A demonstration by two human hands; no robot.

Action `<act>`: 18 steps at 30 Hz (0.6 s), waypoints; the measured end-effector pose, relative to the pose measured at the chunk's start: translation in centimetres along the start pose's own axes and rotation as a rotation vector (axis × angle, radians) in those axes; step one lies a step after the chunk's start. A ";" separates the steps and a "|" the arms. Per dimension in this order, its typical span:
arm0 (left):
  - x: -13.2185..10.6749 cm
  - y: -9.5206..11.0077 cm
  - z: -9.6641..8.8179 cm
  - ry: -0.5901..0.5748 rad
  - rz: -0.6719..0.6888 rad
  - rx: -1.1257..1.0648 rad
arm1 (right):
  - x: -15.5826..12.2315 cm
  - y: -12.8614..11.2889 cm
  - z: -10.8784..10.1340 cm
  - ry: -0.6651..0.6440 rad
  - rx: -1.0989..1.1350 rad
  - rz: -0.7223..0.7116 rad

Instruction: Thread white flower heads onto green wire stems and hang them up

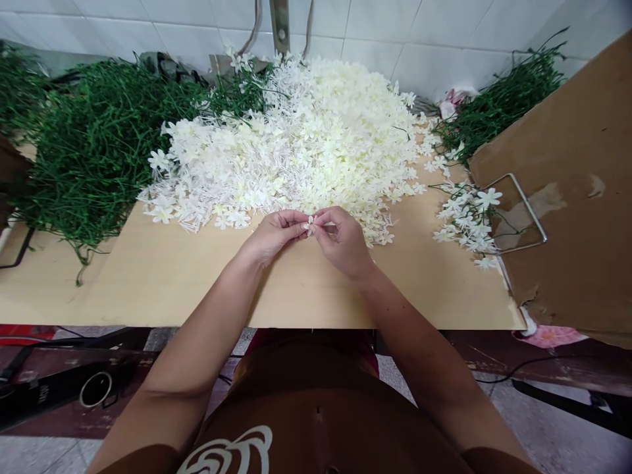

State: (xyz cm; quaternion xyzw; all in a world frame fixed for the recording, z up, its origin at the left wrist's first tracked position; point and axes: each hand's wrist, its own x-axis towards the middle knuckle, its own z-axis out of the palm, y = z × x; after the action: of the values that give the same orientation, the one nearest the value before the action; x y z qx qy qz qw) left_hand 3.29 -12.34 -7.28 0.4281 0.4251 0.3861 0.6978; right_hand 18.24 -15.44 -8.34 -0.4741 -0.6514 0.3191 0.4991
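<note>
My left hand (277, 236) and my right hand (344, 239) meet over the front of the board, fingertips pinched together. Between them is a small white artificial flower (311, 226), mostly covered by the fingers. Both hands are closed on it. Just beyond lies a wide heap of white artificial flowers (340, 131), some with pale thin stems. A large pile of green plastic stems (99, 131) spreads to the left of the heap.
A small bunch of white flowers on stems (469, 217) lies at the right, beside a bent metal wire frame (530, 210). A brown cardboard box (567, 178) stands at the right edge. More green stems (508, 99) lie behind it. White tiles (375, 26) line the wall.
</note>
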 end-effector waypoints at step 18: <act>-0.6 0.9 -1.6 0.182 0.367 1.578 | -2.7 0.3 -1.6 -0.058 0.398 0.333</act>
State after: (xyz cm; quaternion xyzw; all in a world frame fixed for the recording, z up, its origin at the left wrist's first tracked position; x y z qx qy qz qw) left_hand 1.44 -12.15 -6.71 0.8235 0.5500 0.1143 0.0791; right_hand 20.03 -17.97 -9.05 -0.4581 -0.5026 0.5322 0.5042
